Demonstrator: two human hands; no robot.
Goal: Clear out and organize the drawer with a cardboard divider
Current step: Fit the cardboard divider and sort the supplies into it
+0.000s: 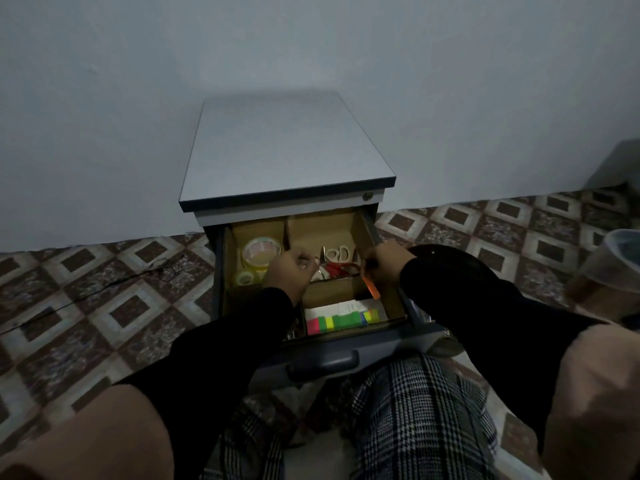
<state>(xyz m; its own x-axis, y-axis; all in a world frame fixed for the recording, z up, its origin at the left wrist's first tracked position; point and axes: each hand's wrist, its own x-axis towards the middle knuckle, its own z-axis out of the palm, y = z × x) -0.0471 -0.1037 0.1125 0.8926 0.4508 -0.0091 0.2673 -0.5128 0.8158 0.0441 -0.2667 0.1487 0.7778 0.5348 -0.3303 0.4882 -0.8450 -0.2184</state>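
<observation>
Two hands in cardboard divider (330, 289): right hand (382, 263) pinches orange marker (371, 287).

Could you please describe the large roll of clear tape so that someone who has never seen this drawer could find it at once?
Look into the open drawer of the small grey cabinet, which a cardboard divider splits into compartments. The large tape roll lies in the back left compartment, beside the left hand. It is bigger than the small roll in front of it.
</observation>
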